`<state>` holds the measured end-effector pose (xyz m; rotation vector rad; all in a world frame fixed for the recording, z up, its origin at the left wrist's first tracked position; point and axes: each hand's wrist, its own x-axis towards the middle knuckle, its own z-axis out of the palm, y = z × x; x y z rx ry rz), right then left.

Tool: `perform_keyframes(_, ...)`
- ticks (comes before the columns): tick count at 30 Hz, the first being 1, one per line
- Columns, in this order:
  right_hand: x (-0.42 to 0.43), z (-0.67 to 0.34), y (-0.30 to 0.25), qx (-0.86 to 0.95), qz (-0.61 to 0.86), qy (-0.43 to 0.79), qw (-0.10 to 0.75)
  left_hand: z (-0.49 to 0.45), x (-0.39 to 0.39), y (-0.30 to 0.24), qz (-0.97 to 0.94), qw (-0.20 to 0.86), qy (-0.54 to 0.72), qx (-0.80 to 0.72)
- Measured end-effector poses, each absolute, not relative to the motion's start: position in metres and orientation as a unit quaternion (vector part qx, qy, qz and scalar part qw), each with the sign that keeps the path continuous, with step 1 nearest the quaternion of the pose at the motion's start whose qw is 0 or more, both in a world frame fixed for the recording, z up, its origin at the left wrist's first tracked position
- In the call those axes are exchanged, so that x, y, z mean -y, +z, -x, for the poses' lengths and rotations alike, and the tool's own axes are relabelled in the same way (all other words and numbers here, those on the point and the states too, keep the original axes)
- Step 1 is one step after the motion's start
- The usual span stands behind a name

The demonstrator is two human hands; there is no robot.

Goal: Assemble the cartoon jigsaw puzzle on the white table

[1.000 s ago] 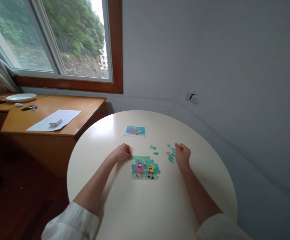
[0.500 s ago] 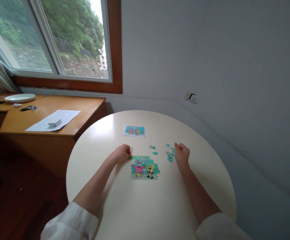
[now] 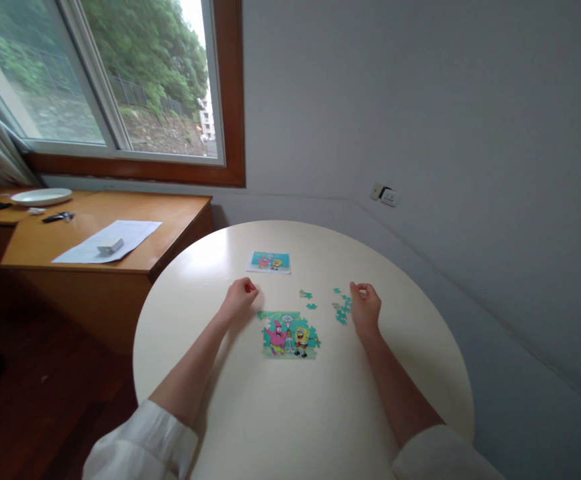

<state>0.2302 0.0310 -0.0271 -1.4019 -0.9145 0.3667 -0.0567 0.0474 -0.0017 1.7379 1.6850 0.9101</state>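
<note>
A partly built cartoon jigsaw puzzle lies in the middle of a round cream table. My left hand rests just up and left of the puzzle's corner, fingers curled shut, with nothing visible in them. My right hand sits beside a cluster of loose teal pieces, thumb and forefinger pinched together; whether a piece is between them I cannot make out. Two more loose pieces lie above the puzzle. A small reference picture of the same image lies farther back.
A wooden desk stands to the left under the window, carrying a paper sheet, a white plate and small dark items. A wall socket is on the grey wall at the right.
My left hand has lifted off the puzzle's top-left corner and moved slightly up and left. My right hand has loosened from a fist into a pinch, staying by the loose pieces.
</note>
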Motion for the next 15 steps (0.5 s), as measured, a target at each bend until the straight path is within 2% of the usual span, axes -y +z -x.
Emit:
perform_keyframes(5,-0.034,-0.233,-0.031,0.391,0.625,0.170,0.653,0.062,-0.054,-0.010,-0.575,0.253,0.453,-0.632)
perform_keyframes(15,-0.036,-0.234,-0.030,0.394,0.669,0.096,0.624,0.063,-0.054,-0.015,-0.585,0.250,0.458,-0.621)
